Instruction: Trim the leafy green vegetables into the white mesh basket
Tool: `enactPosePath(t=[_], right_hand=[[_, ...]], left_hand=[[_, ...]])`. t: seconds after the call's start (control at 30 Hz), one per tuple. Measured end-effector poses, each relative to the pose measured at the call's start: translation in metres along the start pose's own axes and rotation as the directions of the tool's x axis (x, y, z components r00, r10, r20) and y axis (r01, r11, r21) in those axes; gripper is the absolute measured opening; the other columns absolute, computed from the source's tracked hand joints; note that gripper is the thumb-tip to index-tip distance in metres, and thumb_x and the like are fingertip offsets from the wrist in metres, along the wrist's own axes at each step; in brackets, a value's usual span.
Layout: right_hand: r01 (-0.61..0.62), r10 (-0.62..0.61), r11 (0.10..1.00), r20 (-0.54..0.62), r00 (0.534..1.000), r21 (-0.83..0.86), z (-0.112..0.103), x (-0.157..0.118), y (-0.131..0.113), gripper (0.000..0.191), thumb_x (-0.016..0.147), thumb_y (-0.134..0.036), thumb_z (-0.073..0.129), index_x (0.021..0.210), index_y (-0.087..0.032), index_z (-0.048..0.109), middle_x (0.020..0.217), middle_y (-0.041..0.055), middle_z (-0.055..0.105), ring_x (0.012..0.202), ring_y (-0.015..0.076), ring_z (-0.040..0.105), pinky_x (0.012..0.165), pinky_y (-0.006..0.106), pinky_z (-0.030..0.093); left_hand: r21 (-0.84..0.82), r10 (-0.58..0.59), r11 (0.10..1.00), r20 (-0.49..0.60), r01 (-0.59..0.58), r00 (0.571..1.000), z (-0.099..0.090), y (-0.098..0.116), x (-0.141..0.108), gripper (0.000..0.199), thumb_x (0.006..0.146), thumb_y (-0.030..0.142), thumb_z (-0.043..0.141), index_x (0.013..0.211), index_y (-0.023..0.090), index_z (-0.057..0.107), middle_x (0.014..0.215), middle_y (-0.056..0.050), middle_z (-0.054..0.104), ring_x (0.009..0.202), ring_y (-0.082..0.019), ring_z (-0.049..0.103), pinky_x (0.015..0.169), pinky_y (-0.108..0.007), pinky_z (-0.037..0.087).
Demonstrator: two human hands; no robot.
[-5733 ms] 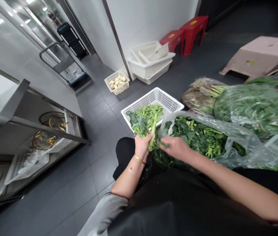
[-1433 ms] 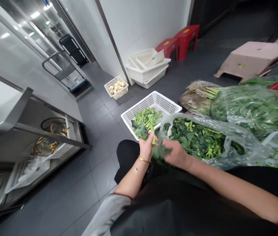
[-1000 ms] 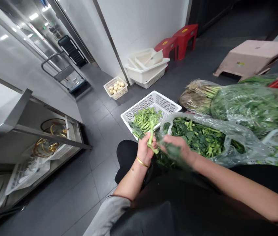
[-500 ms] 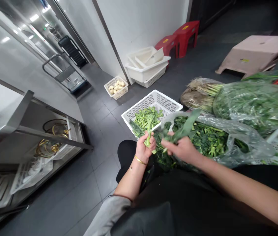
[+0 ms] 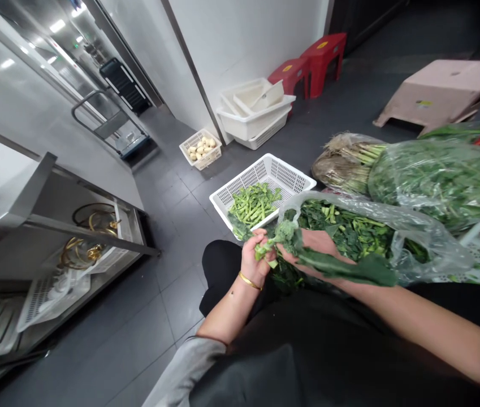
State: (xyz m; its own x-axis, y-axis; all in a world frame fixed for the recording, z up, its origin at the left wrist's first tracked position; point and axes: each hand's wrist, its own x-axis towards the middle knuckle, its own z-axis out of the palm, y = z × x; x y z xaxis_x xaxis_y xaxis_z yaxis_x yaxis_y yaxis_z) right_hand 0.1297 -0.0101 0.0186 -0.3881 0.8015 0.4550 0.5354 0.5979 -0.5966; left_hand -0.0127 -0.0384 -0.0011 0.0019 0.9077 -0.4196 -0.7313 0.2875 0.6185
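My left hand (image 5: pixel 256 257) is closed around the pale stem of a Chinese broccoli stalk (image 5: pixel 286 230), its bud head tilted to the right. Against that head, my right hand (image 5: pixel 307 246) is closed at the base of a long dark green leaf (image 5: pixel 350 267), which trails back over the wrist. The greens partly hide its fingertips. Just beyond the left hand sits a white perforated basket (image 5: pixel 294 175) with trimmed green stalks (image 5: pixel 254 203) in it. Beside the right hand, an opened clear plastic bag (image 5: pixel 413 226) holds leafy greens (image 5: pixel 358 234).
Bagged leafy vegetables (image 5: pixel 439 178) and rooted stalks (image 5: pixel 345 164) lie to the right. Farther off are a small basket of pale vegetables (image 5: pixel 200 150), stacked white tubs (image 5: pixel 256 116), red stools (image 5: pixel 324 59) and a pink stool (image 5: pixel 439 90). A metal shelf (image 5: pixel 91 229) stands left.
The stalk in my left hand has tipped from upright towards the right. My right hand has moved in against it, and the leaf has swung from pointing up to lying over my right wrist.
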Motion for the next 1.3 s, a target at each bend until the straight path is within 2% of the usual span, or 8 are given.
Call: enactPosePath(t=[0.13, 0.3, 0.5, 0.73, 0.83, 0.93, 1.03, 1.3], right_hand=[[-0.154, 0.157, 0.985, -0.035, 0.987, 0.073, -0.001, 0.008, 0.009, 0.037, 0.081, -0.047, 0.049, 0.056, -0.020, 0.054, 0.056, 0.0048, 0.057, 0.053, 0.0159, 0.053, 0.057, 0.029, 0.041], [-0.408, 0.372, 0.822, 0.168, 0.913, 0.397, 0.007, 0.020, 0.007, 0.045, 0.083, -0.049, 0.048, 0.048, -0.020, 0.052, 0.046, 0.0030, 0.055, 0.045, 0.0144, 0.051, 0.051, 0.028, 0.044], [-0.031, -0.024, 0.919, 0.134, 0.991, 0.394, 0.006, -0.006, -0.008, 0.024, 0.081, -0.037, 0.051, 0.065, -0.021, 0.060, 0.065, 0.0023, 0.063, 0.061, 0.0157, 0.059, 0.060, 0.027, 0.048], [-0.479, 0.420, 0.835, 0.250, 0.873, 0.271, 0.005, 0.022, 0.012, 0.050, 0.083, -0.050, 0.049, 0.042, -0.021, 0.052, 0.042, 0.0030, 0.054, 0.046, 0.0172, 0.055, 0.063, 0.032, 0.047], [-0.424, 0.388, 0.883, 0.195, 0.901, 0.201, 0.015, 0.032, 0.012, 0.044, 0.081, -0.049, 0.052, 0.046, -0.021, 0.055, 0.047, 0.0053, 0.057, 0.052, 0.0194, 0.058, 0.062, 0.031, 0.046], [-0.163, 0.149, 0.977, 0.105, 0.983, 0.135, 0.027, 0.019, 0.010, 0.031, 0.082, -0.041, 0.050, 0.062, -0.020, 0.061, 0.064, 0.0061, 0.063, 0.062, 0.0194, 0.059, 0.061, 0.030, 0.045], [-0.028, 0.011, 0.998, 0.273, 0.962, 0.060, 0.044, -0.008, 0.020, 0.026, 0.084, -0.038, 0.046, 0.071, -0.022, 0.062, 0.070, 0.0040, 0.064, 0.064, 0.0179, 0.059, 0.061, 0.030, 0.045], [-0.136, 0.219, 0.975, 0.677, 0.703, -0.175, 0.071, -0.055, 0.068, 0.019, 0.054, -0.029, 0.076, 0.054, -0.018, 0.061, 0.050, 0.0048, 0.059, 0.051, 0.0197, 0.059, 0.048, 0.027, 0.041]], left_hand=[[0.121, 0.110, 0.986, 0.058, -0.116, 0.992, 0.009, -0.003, -0.007, 0.040, 0.069, 0.046, 0.070, 0.092, 0.019, 0.052, 0.055, 0.005, 0.049, 0.034, -0.005, 0.039, 0.034, -0.019, 0.025], [0.242, 0.215, 0.939, 0.144, -0.245, 0.966, 0.017, -0.006, -0.015, 0.035, 0.065, 0.038, 0.073, 0.082, 0.015, 0.054, 0.066, 0.000, 0.059, 0.036, -0.009, 0.049, 0.033, -0.022, 0.031], [0.177, 0.238, 0.960, -0.102, -0.218, 0.966, 0.007, 0.001, 0.001, 0.027, 0.063, 0.031, 0.072, 0.074, 0.014, 0.054, 0.055, 0.003, 0.054, 0.037, -0.006, 0.046, 0.037, -0.019, 0.032], [0.353, 0.407, 0.866, -0.090, -0.353, 0.909, -0.002, -0.002, -0.001, 0.036, 0.056, 0.031, 0.080, 0.081, 0.014, 0.061, 0.058, 0.002, 0.058, 0.040, -0.008, 0.047, 0.040, -0.022, 0.036], [0.453, 0.420, 0.828, -0.107, -0.332, 0.901, -0.002, -0.010, -0.003, 0.030, 0.055, 0.031, 0.080, 0.071, 0.014, 0.061, 0.053, 0.002, 0.055, 0.042, -0.008, 0.045, 0.042, -0.022, 0.037], [0.369, 0.370, 0.883, -0.161, -0.292, 0.915, -0.004, -0.011, 0.001, 0.032, 0.057, 0.033, 0.078, 0.073, 0.014, 0.059, 0.052, 0.003, 0.053, 0.040, -0.006, 0.044, 0.041, -0.020, 0.035], [0.256, 0.289, 0.938, -0.210, -0.233, 0.934, -0.009, 0.007, 0.019, 0.034, 0.057, 0.029, 0.077, 0.078, 0.015, 0.055, 0.053, 0.004, 0.052, 0.041, -0.006, 0.045, 0.040, -0.018, 0.034], [0.516, 0.201, 0.857, -0.309, -0.013, 0.930, -0.022, 0.122, 0.124, 0.021, 0.067, 0.013, 0.068, 0.084, 0.011, 0.055, 0.058, 0.001, 0.054, 0.049, -0.010, 0.053, 0.047, -0.022, 0.044]])
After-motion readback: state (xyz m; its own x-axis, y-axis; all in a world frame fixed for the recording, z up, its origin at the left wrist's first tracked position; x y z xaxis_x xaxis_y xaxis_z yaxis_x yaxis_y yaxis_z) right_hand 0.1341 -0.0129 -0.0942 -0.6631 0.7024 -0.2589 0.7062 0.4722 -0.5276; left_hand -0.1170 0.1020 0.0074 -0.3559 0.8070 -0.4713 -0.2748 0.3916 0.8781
